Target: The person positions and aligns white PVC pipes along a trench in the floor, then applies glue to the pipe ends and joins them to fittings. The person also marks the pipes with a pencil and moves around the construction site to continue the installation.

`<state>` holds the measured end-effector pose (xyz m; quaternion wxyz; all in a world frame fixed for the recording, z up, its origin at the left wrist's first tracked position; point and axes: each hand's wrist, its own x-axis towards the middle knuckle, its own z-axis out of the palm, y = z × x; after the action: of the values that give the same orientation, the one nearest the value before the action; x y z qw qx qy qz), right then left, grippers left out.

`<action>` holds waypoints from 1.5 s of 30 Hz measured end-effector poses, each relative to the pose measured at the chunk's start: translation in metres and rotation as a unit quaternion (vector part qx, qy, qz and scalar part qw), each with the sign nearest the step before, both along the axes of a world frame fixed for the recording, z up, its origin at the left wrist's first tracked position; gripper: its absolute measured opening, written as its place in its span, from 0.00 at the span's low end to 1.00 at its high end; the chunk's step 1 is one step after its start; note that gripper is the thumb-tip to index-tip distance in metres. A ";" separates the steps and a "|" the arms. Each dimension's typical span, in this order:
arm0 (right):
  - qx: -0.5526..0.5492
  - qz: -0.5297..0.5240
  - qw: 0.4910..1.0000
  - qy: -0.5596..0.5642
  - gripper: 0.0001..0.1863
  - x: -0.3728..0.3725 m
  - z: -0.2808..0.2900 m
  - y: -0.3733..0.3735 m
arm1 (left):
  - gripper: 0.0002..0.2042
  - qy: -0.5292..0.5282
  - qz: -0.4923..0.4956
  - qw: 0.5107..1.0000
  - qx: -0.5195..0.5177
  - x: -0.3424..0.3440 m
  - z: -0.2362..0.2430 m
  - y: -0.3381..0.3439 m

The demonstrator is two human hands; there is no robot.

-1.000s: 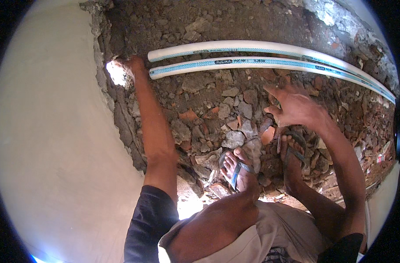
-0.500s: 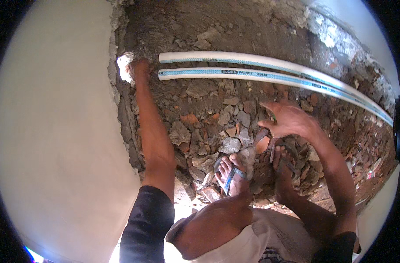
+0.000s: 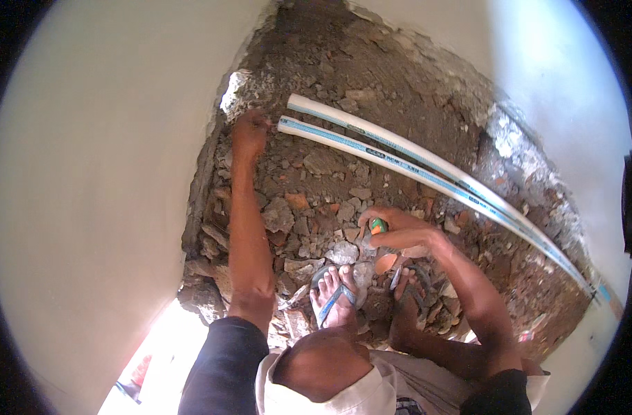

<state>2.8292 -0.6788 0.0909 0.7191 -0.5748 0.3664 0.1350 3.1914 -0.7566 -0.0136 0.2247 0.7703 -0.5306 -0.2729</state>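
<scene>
My left hand (image 3: 250, 137) is beside the left ends of two white pipes, low by the wall. Its fingers are curled together at the tips; I cannot make out what, if anything, they pinch. The nearer pipe (image 3: 357, 149) has its end almost against those fingertips. Behind it runs the farther pipe (image 3: 371, 121), also marked with a blue stripe. Over the rubble in front of my feet, my right hand (image 3: 399, 227) is closed round a small green-and-orange object (image 3: 378, 225), mostly hidden by the fingers.
A pale wall (image 3: 108, 173) rises on the left, with a bright hole (image 3: 231, 93) near its broken lower edge. Broken stones and brick bits (image 3: 278, 216) cover the ground around my sandalled feet (image 3: 335, 294). Another pale wall stands right, its base crumbling (image 3: 513, 149).
My left hand has come away from the bright hole toward the pipe ends. My right hand has moved left and nearer, its fingers now closed round the green-and-orange object. The view has turned.
</scene>
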 end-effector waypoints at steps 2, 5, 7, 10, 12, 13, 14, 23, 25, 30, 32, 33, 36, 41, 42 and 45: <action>-0.043 0.014 0.999 0.005 0.27 0.005 -0.005 -0.001 | 0.15 0.190 0.015 0.976 0.101 0.010 -0.006 -0.009; -0.042 0.033 0.997 0.054 0.28 0.022 0.009 -0.014 | 0.14 0.326 -0.012 0.923 0.206 0.020 -0.005 -0.032; -0.039 0.033 0.995 0.085 0.29 0.027 0.014 -0.018 | 0.14 0.338 -0.069 0.904 0.251 0.012 0.001 -0.047; -0.063 0.030 0.994 0.086 0.30 0.031 0.010 -0.013 | 0.14 0.303 -0.157 0.897 0.281 0.012 0.002 -0.059; -0.081 0.029 0.993 0.086 0.29 0.035 0.012 -0.011 | 0.15 0.284 -0.193 0.897 0.279 0.011 -0.002 -0.062; -0.082 0.028 0.992 0.090 0.29 0.036 0.013 -0.009 | 0.16 0.264 -0.195 0.901 0.283 0.008 -0.002 -0.061; -0.083 0.027 0.992 0.093 0.29 0.036 0.013 -0.007 | 0.16 0.244 -0.198 0.905 0.286 0.004 -0.002 -0.059; -0.096 -0.048 0.990 0.095 0.28 0.041 0.006 0.014 | 0.19 0.308 -0.202 0.875 0.313 0.009 -0.018 -0.062; -0.083 -0.055 0.990 0.103 0.29 0.038 0.007 0.015 | 0.18 0.289 -0.229 0.878 0.304 0.000 0.004 -0.063; -0.064 -0.048 0.989 0.122 0.28 0.038 0.000 0.015 | 0.17 0.339 -0.184 0.875 0.292 0.014 -0.012 -0.058; -0.076 -0.066 0.989 0.105 0.28 0.032 -0.007 0.016 | 0.21 0.324 -0.185 0.880 0.295 0.021 -0.022 -0.058; -0.082 -0.075 0.989 0.096 0.28 0.030 -0.008 0.016 | 0.24 0.317 -0.186 0.882 0.296 0.022 -0.021 -0.057; -0.017 -0.083 0.989 0.121 0.24 0.024 -0.003 0.012 | 0.22 -0.036 -0.306 0.943 0.121 0.029 -0.016 -0.042; -0.025 -0.096 0.982 0.159 0.25 0.017 -0.001 0.010 | 0.23 -0.059 -0.165 0.983 0.056 0.001 0.020 -0.019; -0.027 -0.094 0.982 0.161 0.25 0.016 -0.003 0.009 | 0.24 -0.031 -0.156 0.986 0.055 0.001 0.029 -0.019; -0.059 -0.100 0.970 0.215 0.24 0.026 0.022 -0.011 | 0.22 0.250 -0.107 0.904 0.329 0.017 0.042 -0.033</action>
<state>2.8550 -0.6896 0.1129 0.5980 -0.5344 0.5752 0.1610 3.2084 -0.7900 0.0283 0.0535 0.6453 -0.4168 -0.6379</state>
